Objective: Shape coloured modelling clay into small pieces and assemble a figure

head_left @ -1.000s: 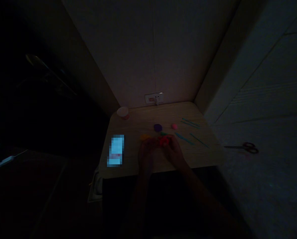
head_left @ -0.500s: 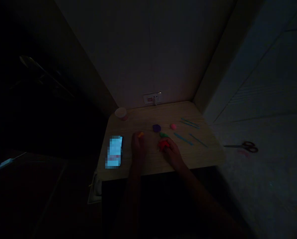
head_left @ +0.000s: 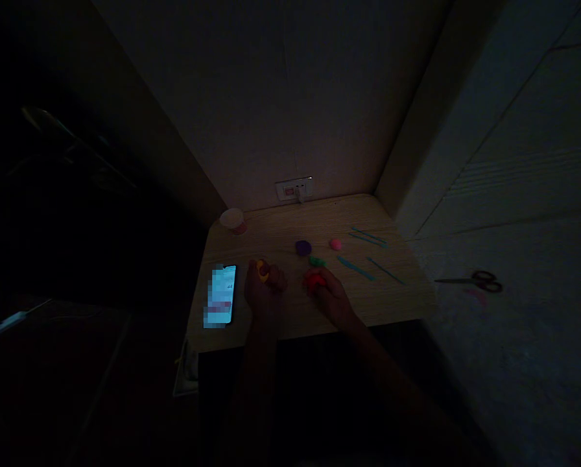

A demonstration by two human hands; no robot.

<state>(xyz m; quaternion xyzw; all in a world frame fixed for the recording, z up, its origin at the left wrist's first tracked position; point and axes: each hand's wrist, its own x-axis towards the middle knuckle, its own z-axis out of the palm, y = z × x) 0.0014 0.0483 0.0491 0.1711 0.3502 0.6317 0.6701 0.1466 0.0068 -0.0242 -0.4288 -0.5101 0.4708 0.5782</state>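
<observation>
So the red lump (head_left: 314, 280) is just below the frame's center, gripped in the right hand (head_left: 336, 303). Left hand (head_left: 261, 295), a bit left of that, is curled around a yellow piece (head_left: 263, 275). Green bit (head_left: 316, 261) sits right above the red, then a purple disc (head_left: 303, 248) and pink ball (head_left: 336, 244). Blue sticks (head_left: 356, 268) lie right of center, lit phone (head_left: 221, 295) lower left, cup (head_left: 233, 220) above it.

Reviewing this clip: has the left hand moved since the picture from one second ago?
Yes: judged against the wall socket, the left hand has shifted leftward, closer to the lit smartphone.
</observation>
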